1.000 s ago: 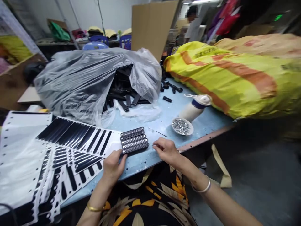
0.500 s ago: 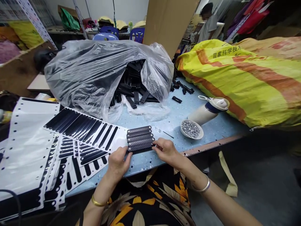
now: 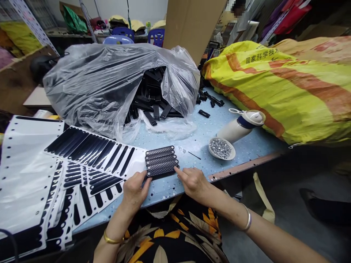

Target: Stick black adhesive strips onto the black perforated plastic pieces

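Note:
Several black textured strips (image 3: 161, 160) lie side by side in a block near the table's front edge, with small silvery metal pieces at their ends. My left hand (image 3: 135, 188) has its thumb and index finger closed on the block's front left corner. On the opposite side, my right hand (image 3: 194, 184) puts its index fingertip against the front right end of the nearest strip. Its other fingers are curled; whether they hold anything is hidden. A white bowl (image 3: 233, 152) of small silvery metal pieces stands to the right. Between it and the block lies a thin dark stick (image 3: 194, 155).
Sheets with black strips (image 3: 90, 146) overlap on the left. Behind the block, a clear plastic bag (image 3: 93, 87) spills black plastic parts (image 3: 153, 95). A white bottle (image 3: 236, 129) leans behind the bowl. A yellow sack (image 3: 279, 87) covers the back right. One person (image 3: 240, 25) stands far behind.
My right hand has shifted from gripping the block's right edge to touching its front right end with the index fingertip. My left hand keeps its corner. The whole view has shifted slightly.

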The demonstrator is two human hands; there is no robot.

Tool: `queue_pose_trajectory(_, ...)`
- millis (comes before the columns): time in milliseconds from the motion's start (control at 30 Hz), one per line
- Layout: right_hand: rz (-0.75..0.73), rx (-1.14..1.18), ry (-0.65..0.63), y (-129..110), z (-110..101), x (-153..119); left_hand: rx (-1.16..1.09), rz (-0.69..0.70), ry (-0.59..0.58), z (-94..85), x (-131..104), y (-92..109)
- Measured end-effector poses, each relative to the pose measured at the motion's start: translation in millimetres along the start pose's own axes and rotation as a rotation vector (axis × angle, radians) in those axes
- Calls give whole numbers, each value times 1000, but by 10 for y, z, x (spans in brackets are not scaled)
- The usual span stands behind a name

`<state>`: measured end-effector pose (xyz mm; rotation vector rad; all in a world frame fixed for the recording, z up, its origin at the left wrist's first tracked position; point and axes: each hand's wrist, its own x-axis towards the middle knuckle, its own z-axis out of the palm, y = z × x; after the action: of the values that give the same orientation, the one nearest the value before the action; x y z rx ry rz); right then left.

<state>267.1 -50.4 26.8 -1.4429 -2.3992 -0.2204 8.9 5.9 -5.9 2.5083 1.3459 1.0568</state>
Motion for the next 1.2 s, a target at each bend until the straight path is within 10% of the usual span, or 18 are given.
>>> queue_pose_trajectory(633,53,170,-127,206,-17,-94,7,15,12,-28,30,19)
queue_pose_trajectory(900,403,568,-211,209,-78,19,-8,11,15,-15,17,7)
queue_pose_trajectory(1200,276,459,-18,233,-65,-2,1,9,24,-9,16,14)
